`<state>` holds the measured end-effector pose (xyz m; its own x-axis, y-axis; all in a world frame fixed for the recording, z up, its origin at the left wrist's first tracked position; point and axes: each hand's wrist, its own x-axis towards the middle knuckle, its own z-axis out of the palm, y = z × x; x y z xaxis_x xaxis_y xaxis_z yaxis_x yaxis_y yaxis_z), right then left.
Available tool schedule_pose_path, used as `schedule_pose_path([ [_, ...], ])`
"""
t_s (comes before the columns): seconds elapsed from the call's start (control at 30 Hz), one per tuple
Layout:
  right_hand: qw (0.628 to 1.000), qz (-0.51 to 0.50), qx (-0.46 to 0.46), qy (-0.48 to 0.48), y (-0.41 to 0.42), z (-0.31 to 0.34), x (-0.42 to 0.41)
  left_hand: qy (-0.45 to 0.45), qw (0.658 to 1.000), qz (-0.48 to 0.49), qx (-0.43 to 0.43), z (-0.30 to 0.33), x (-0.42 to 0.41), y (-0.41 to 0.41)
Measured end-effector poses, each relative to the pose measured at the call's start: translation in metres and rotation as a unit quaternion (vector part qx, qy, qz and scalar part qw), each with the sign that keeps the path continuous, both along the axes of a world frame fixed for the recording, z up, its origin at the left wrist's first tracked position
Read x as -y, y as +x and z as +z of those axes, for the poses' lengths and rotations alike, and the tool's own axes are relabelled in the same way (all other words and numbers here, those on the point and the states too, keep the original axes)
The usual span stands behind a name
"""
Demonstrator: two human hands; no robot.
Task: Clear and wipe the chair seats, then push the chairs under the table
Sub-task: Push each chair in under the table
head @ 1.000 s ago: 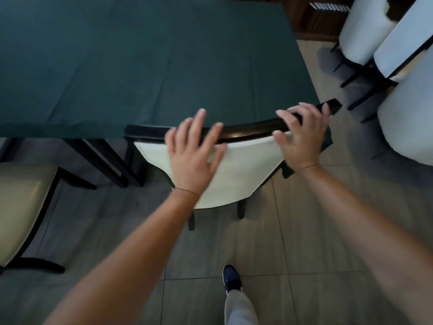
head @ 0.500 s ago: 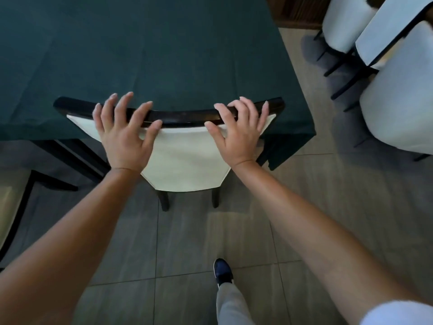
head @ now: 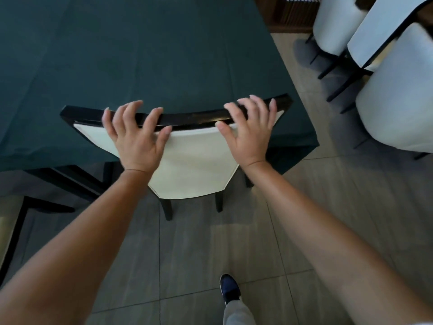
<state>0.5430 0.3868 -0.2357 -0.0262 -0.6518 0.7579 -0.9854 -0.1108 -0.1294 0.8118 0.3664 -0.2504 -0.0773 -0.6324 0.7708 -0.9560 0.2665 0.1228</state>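
A: Where's the cream-upholstered chair with the glossy black curved top rail (head: 194, 118)?

B: Tucked under the table in the matte dark green cloth (head: 140, 55); seat hidden.

A: Hands?

B: Left hand (head: 134, 134) and right hand (head: 248, 130) rest on the rail, fingers spread, loosely draped; grey floor tiles (head: 257, 242) below.

A dining room: a green-clothed table (head: 140, 55), cream upholstered chairs (head: 398, 90), and a grey tiled floor (head: 328, 207).

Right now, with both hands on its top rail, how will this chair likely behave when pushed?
The chair probably moves as one stiff piece: dark rigid frame. Its thin legs likely slide on the smooth tiled floor. Pushed high, where left hand and right hand rest, it might tip forward.
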Motion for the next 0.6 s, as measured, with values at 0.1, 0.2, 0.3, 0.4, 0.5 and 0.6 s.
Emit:
schedule_pose_path([
  [0.1, 1.0, -0.002, 0.011, -0.006, 0.048, -0.01, 0.003, 0.005, 1.0, -0.004, 0.009, -0.005, 0.01, 0.047],
  [0.2, 1.0, 0.008, 0.005, -0.016, 0.04, -0.007, 0.02, 0.0, 1.0, 0.011, 0.018, -0.006, 0.022, 0.042],
  [0.3, 0.999, 0.014, -0.016, -0.026, 0.008, -0.01, 0.032, -0.009, 1.0, 0.017, 0.007, -0.011, 0.026, 0.011],
  [0.4, 1.0, 0.006, -0.014, -0.022, 0.004, -0.008, 0.039, -0.015, 1.0, 0.009, -0.005, -0.013, 0.032, 0.005],
  [0.5, 1.0, 0.008, -0.006, -0.023, 0.009, -0.007, 0.033, -0.022, 1.0, 0.016, -0.008, -0.012, 0.029, 0.01],
  [0.6, 1.0, 0.01, -0.001, -0.012, 0.013, -0.007, 0.027, -0.01, 1.0, 0.016, -0.001, -0.009, 0.023, 0.01],
])
